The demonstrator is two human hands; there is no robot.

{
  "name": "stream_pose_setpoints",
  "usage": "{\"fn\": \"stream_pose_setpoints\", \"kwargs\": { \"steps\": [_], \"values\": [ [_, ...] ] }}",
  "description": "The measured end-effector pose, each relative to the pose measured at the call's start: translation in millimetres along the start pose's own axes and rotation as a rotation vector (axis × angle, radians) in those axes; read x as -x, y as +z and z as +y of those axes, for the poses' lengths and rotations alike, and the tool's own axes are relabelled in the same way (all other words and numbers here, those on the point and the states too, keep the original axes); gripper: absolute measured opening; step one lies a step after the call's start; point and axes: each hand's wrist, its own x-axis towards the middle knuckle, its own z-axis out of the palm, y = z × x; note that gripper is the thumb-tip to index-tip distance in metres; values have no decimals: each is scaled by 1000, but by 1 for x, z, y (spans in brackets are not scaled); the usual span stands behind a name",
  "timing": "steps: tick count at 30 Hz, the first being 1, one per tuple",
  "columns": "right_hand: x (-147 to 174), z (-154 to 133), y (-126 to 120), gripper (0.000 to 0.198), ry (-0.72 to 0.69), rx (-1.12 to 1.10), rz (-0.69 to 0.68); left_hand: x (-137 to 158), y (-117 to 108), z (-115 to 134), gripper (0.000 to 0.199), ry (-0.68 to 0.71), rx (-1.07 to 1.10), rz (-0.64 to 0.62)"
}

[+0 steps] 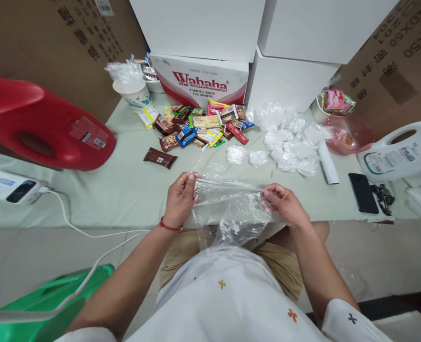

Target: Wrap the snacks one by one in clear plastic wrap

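Between my two hands a sheet of clear plastic film (228,202) is stretched at the table's front edge, its lower part hanging toward my lap. My left hand (182,197) pinches its left corner between thumb and fingers. The right corner is pinched in my right hand (283,202). Just beyond the film lies a single brown wrapped snack bar (160,157). Behind it is a pile of mixed wrapped snacks (203,124). Several crumpled clear plastic bundles (285,142) sit to the right of the pile.
A red jug (50,123) and a white power bank with a cable (14,186) are at left. At right are a white tube (327,164), a white jug (403,149), a phone (363,193) and keys (384,197). White boxes and a Wahaha carton (201,80) line the back.
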Motion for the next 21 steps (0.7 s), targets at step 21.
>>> {"fn": "stream_pose_setpoints", "kwargs": {
  "steps": [21],
  "values": [
    [-138,-21,17,23,-442,741,-55,-11,-33,11,21,595,-1187,-565]
  ]
}}
